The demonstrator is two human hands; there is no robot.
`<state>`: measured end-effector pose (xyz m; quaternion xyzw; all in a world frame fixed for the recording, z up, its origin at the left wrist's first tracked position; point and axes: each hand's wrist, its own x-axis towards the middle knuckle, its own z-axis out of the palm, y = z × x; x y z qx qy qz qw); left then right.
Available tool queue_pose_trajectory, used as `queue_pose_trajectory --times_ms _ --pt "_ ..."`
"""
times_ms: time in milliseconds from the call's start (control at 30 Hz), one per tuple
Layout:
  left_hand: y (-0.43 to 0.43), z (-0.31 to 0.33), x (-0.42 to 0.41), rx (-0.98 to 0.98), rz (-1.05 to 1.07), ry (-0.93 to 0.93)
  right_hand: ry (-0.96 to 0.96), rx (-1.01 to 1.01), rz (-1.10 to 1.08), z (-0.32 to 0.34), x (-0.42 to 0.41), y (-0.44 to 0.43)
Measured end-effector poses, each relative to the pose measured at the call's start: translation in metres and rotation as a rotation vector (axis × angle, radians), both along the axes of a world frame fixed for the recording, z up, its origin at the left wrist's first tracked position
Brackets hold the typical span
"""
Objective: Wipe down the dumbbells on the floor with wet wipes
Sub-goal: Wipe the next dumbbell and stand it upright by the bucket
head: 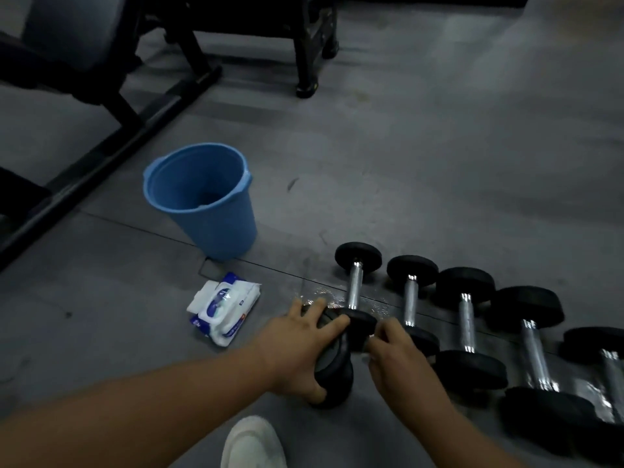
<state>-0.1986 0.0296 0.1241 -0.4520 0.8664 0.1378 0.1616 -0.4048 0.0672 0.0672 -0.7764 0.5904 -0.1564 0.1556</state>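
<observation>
- Evidently heavy and rigid: the left grip (297, 349) clasps a dumbbell (332, 363) by its head, tipped on the floor (439, 163) beside the row (466, 319).
- Right grip (401, 356) curls at the next head (grasping anything? I cannot tell).
- Rubber heads probably hold better than the chrome handles.

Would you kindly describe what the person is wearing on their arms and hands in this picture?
Both arms are bare as far as the frame shows: no sleeves on the left forearm or right forearm. The left hand and right hand are ungloved, with no watch, band or ring visible.
</observation>
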Motion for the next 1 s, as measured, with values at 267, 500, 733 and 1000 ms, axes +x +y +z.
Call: queue_pose_trajectory --times_ms 267,500,733,1000 --pt "-0.075 0.021 0.049 -0.127 0.233 -0.120 0.047 -0.158 0.075 0.024 0.050 -0.105" --pt "-0.137 0.014 0.059 -0.190 0.291 -0.136 0.033 -0.178 0.067 0.025 0.065 -0.158" --pt "-0.147 -0.011 0.044 -0.151 0.267 -0.105 0.104 -0.138 0.083 0.016 0.063 -0.167" --pt "-0.159 -0.014 0.042 -0.086 0.250 -0.155 0.070 -0.101 0.064 0.008 0.044 -0.166"
